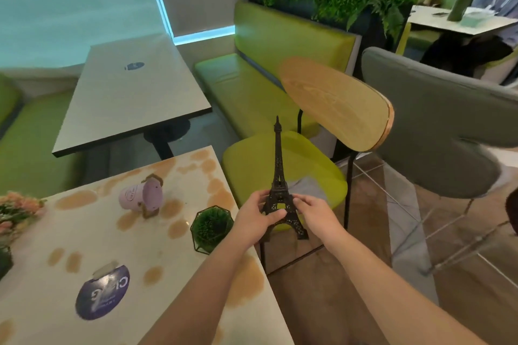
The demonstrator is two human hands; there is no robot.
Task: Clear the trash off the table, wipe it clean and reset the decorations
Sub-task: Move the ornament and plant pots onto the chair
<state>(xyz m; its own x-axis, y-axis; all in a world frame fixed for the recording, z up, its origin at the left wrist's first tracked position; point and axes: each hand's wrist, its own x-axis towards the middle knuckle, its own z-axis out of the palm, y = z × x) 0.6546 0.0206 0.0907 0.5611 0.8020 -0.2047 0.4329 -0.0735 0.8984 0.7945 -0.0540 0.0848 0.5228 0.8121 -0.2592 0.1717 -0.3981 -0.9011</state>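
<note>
Your left hand (256, 218) and right hand (314, 216) grip the tower model (279, 176).
Fingers curl round its dark, apparently metal latticework, upright beside the stained table (112, 246).

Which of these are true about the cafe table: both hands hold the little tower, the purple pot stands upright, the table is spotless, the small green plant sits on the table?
1. Both hands hold the tower. True: the left hand and right hand grip the Eiffel Tower model near its base, beside the table's edge.
2. The purple pot stands upright. False: the purple pot lies tipped on its side.
3. The table is spotless. False: the table is covered with brown stains.
4. The small green plant sits on the table. True: the green plant stands near the table's right edge.
</note>
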